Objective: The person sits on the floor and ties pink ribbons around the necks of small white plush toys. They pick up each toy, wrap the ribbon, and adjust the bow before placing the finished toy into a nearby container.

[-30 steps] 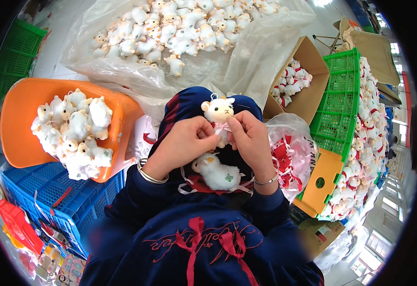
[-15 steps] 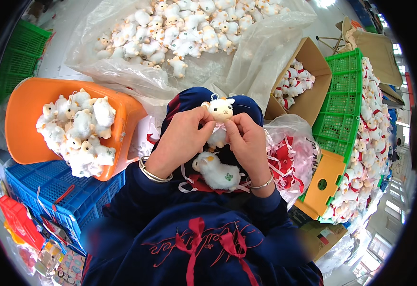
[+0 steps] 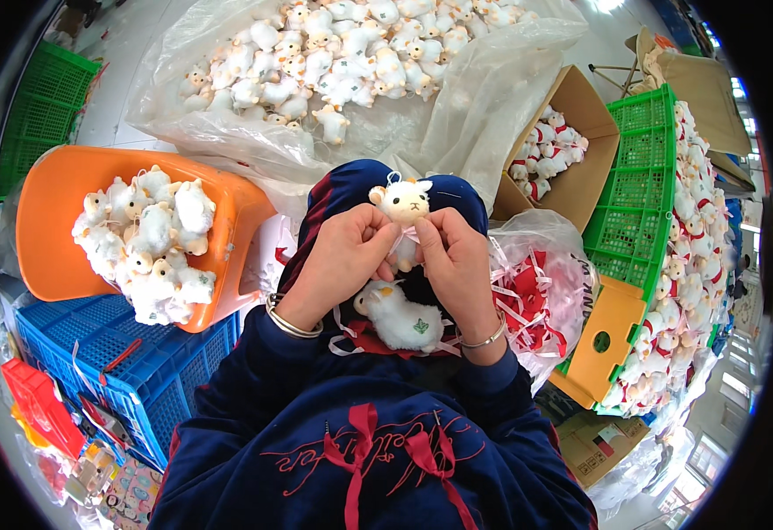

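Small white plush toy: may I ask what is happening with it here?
The left hand and right hand pinch a pink ribbon at the neck of a white plush sheep; whether it is fully tied, I cannot tell. A second plush sheep lies nearer the body. Many more toys lie on a plastic sheet ahead.

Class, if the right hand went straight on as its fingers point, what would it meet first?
The right hand would probably meet the held plush toy at once; depth is unclear.

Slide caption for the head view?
Left hand and right hand hold a white plush animal with a pink ribbon at its neck.
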A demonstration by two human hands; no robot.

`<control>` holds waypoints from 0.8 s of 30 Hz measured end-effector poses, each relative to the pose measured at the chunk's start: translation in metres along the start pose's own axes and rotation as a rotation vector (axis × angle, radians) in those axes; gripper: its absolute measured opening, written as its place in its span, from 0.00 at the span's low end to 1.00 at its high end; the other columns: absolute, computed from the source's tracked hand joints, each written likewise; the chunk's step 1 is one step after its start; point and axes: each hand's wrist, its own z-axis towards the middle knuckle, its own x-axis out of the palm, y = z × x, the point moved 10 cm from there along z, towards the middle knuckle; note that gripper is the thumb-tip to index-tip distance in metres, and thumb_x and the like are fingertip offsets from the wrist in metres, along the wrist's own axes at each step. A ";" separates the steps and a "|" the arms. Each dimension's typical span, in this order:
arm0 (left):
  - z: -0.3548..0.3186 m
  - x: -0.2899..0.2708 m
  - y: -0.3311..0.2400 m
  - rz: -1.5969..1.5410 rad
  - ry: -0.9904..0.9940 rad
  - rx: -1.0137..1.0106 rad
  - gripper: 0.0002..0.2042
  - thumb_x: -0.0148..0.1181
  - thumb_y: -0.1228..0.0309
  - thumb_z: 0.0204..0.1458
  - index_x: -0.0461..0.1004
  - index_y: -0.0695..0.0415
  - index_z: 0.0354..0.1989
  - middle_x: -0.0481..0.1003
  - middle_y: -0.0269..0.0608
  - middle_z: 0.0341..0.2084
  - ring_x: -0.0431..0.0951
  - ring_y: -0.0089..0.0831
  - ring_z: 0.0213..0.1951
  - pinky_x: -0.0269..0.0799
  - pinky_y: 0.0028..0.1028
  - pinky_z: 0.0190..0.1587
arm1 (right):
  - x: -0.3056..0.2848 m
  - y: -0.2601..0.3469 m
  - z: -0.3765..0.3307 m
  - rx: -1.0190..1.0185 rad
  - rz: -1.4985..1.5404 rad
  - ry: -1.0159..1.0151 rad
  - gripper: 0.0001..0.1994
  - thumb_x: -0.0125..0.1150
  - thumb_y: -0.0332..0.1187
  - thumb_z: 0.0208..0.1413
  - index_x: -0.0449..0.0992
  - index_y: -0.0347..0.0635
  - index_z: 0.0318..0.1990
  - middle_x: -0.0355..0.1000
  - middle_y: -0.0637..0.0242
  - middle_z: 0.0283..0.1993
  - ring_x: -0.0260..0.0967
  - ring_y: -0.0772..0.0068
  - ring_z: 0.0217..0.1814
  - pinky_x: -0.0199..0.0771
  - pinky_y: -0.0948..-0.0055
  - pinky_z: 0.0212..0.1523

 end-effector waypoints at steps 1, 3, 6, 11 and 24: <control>0.000 0.000 0.003 -0.036 -0.010 0.010 0.09 0.56 0.67 0.69 0.72 0.61 0.40 0.79 0.37 0.26 0.80 0.20 0.23 0.75 0.19 0.25 | 0.000 0.001 0.000 -0.009 -0.020 -0.007 0.10 0.61 0.32 0.68 0.74 0.34 0.36 0.75 0.58 0.24 0.72 0.71 0.24 0.70 0.70 0.27; 0.000 0.001 0.008 -0.114 -0.009 -0.003 0.09 0.54 0.67 0.70 0.71 0.61 0.41 0.79 0.38 0.27 0.80 0.22 0.23 0.77 0.20 0.26 | 0.001 0.000 0.000 -0.023 -0.042 0.000 0.10 0.60 0.31 0.69 0.73 0.35 0.35 0.75 0.59 0.23 0.73 0.70 0.24 0.71 0.69 0.27; 0.001 0.004 0.017 -0.215 0.028 -0.047 0.08 0.52 0.67 0.71 0.69 0.60 0.43 0.79 0.41 0.29 0.82 0.25 0.23 0.78 0.22 0.27 | 0.001 -0.004 -0.001 -0.009 -0.055 -0.008 0.10 0.59 0.31 0.69 0.72 0.36 0.35 0.74 0.60 0.22 0.74 0.69 0.23 0.71 0.67 0.27; 0.001 0.008 0.023 -0.279 0.067 -0.042 0.08 0.51 0.67 0.71 0.68 0.60 0.44 0.79 0.43 0.30 0.84 0.28 0.25 0.79 0.23 0.27 | -0.001 -0.013 -0.002 0.094 0.008 0.013 0.11 0.58 0.32 0.70 0.71 0.37 0.34 0.74 0.61 0.22 0.73 0.70 0.23 0.70 0.68 0.25; 0.002 0.002 0.022 -0.184 0.018 -0.033 0.09 0.54 0.67 0.69 0.68 0.60 0.40 0.80 0.42 0.25 0.76 0.21 0.16 0.70 0.18 0.19 | -0.002 -0.012 0.005 0.055 -0.049 0.015 0.12 0.58 0.33 0.70 0.74 0.36 0.34 0.74 0.68 0.21 0.68 0.81 0.22 0.68 0.76 0.24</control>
